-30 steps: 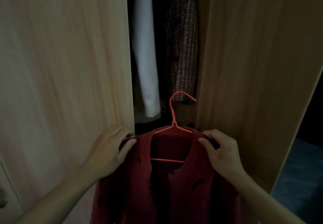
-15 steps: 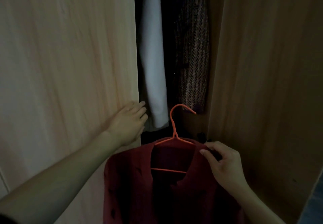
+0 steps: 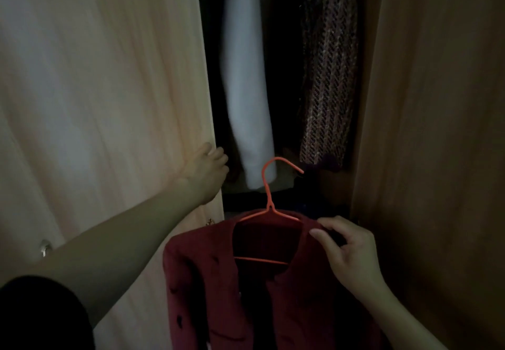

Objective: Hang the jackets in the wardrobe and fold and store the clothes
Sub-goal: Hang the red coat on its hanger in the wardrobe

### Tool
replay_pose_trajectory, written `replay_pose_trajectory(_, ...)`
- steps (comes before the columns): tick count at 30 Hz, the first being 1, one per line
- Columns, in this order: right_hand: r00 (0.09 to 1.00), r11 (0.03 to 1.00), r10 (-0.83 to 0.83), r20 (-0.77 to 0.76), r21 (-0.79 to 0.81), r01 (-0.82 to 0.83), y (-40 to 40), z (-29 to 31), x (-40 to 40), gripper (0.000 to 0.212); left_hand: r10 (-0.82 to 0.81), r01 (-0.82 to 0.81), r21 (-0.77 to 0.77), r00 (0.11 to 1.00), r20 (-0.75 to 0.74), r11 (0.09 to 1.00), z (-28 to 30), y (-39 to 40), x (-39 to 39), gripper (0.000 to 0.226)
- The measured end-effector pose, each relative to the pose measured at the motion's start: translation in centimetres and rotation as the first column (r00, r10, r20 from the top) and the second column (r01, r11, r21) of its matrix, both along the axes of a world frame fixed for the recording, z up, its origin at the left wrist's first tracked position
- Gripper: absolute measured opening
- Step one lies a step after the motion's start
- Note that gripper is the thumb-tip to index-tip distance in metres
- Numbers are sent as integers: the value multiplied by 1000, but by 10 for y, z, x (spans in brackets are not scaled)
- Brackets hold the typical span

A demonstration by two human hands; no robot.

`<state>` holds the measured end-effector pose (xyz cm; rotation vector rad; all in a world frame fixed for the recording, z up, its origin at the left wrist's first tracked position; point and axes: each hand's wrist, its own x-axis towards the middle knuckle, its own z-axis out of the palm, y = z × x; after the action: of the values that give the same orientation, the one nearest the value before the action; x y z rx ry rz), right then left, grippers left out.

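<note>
A dark red jacket (image 3: 224, 295) hangs on an orange hanger (image 3: 269, 185) in front of the wardrobe's narrow opening. My right hand (image 3: 347, 251) pinches the jacket's right shoulder over the hanger arm and carries it. My left hand (image 3: 205, 174) grips the edge of the left wardrobe door (image 3: 95, 90), fingers curled round it. The hanger's hook points up toward the dark interior.
Inside hang a white garment (image 3: 246, 81) and a brown knitted garment (image 3: 328, 76). The right wardrobe door (image 3: 437, 103) stands open at an angle. A metal knob (image 3: 45, 247) sits low on the left door. The gap between the doors is narrow.
My left hand let go of the jacket's left shoulder and reached up to the left door's edge, then curled round it. My right hand keeps holding the jacket alone.
</note>
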<state>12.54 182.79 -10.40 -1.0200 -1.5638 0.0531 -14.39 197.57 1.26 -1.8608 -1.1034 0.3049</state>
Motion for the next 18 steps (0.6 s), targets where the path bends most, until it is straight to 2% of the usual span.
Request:
replay_pose_trajectory(3, 999, 999, 38, -17, -15, -38, -8, -2, 5, 9, 5, -6, 14, 999, 45, 1000, -2, -23, 13, 31)
replay_pose_trajectory(7, 1000, 1000, 9, -29, -8, -9, -26, -1, 8, 20, 37, -37, -4, 998, 44, 999, -5, -63, 3, 37)
replay_pose_trajectory(11, 1000, 1000, 7, -21, 2, -7, -46, 1, -5, 14, -183, 177, 64, 978, 96, 982, -6, -112, -13, 58)
replay_pose_trajectory(13, 1000, 1000, -1, -14, 11, 1, -60, 2, -13, 13, -246, 240, 74, 966, 79, 968, -8, -133, -26, 54)
replay_pose_trajectory(16, 999, 999, -29, -13, 37, 30, -84, 8, -26, 15, -193, 193, 89, 981, -10, 977, -12, -169, -51, 34)
replay_pose_trajectory(18, 999, 998, -32, 0, 55, 32, -98, 14, -36, 16, -182, 181, 83, 983, 6, 980, -14, -192, -67, 24)
